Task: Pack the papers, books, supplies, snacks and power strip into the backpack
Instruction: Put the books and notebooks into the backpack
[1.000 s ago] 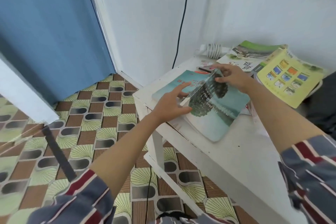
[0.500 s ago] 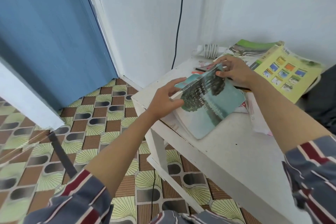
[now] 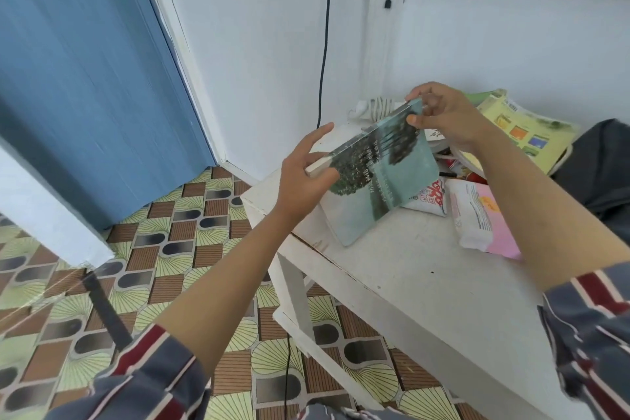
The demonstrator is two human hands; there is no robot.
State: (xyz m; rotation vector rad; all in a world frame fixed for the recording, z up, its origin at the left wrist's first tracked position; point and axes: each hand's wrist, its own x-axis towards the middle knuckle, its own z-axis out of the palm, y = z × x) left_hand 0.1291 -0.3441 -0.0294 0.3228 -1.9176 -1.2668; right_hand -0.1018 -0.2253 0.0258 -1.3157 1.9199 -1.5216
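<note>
Head view. Both hands grasp the teal book (image 3: pixel 385 181), which stands tilted over the left end of the white table (image 3: pixel 426 283). The left hand (image 3: pixel 303 177) grips the near upper edge, thumb on the cover and fingers behind. The right hand (image 3: pixel 443 116) pinches the far top corner. Whether the lowest corner rests on the table cannot be told.

Procedure for the lift:
1. Keep one hand at each end, so the soft cover does not bow or fan open.
2. Raise the lowest corner clear before swinging the book sideways. A white-and-red packet (image 3: pixel 431 199) lies just behind it and a pink-and-white packet (image 3: pixel 477 215) lies near, and a dragged corner would likely push them.
3. Turn the book edge-on for insertion.

The dark fabric (image 3: pixel 600 164) at the right edge may be the backpack. Its opening is not visible, so locate it before releasing either hand. The yellow book (image 3: pixel 525 129) and coiled white cord (image 3: pixel 375 107) lie behind, not yet packed.
</note>
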